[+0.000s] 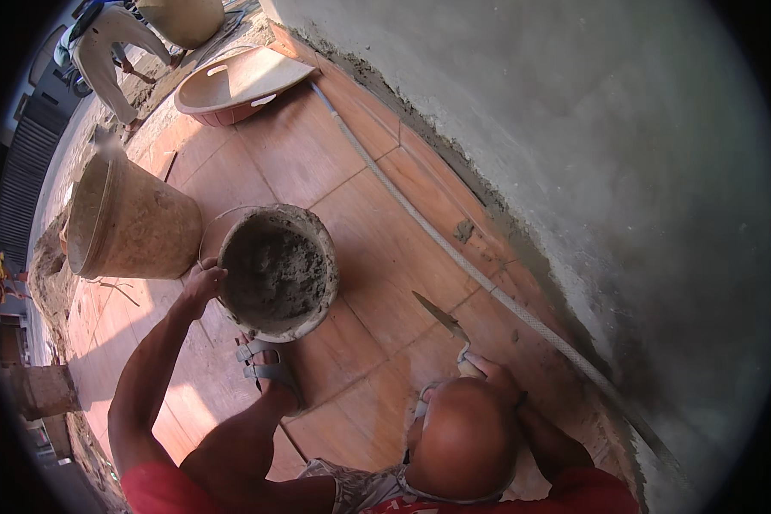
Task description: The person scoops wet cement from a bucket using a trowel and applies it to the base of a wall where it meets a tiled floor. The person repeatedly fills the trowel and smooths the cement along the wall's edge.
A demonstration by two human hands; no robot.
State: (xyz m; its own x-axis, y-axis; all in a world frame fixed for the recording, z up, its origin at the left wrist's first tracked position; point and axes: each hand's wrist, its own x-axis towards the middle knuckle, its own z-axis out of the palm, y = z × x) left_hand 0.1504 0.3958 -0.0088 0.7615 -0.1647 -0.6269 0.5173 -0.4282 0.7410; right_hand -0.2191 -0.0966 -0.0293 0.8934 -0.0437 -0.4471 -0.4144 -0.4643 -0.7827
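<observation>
My left hand (207, 283) grips the near left edge of a round mortar-caked bucket (276, 272) with a wire handle, held tilted toward me with grey wet mortar inside. My right hand (488, 377) is closed on the wooden handle of a pointed trowel (441, 315), whose blade is over the orange tiles beside my bent knee (463, 428). My sandalled foot (265, 368) is on the tiles just below the bucket.
A large dirty bucket (133, 223) stands at left, a wide basin (240, 81) farther back. A hose (420, 214) runs along the tiles beside a grey plastered wall (642, 171). Another person (103, 60) bends at upper left near a large pale container (180, 17).
</observation>
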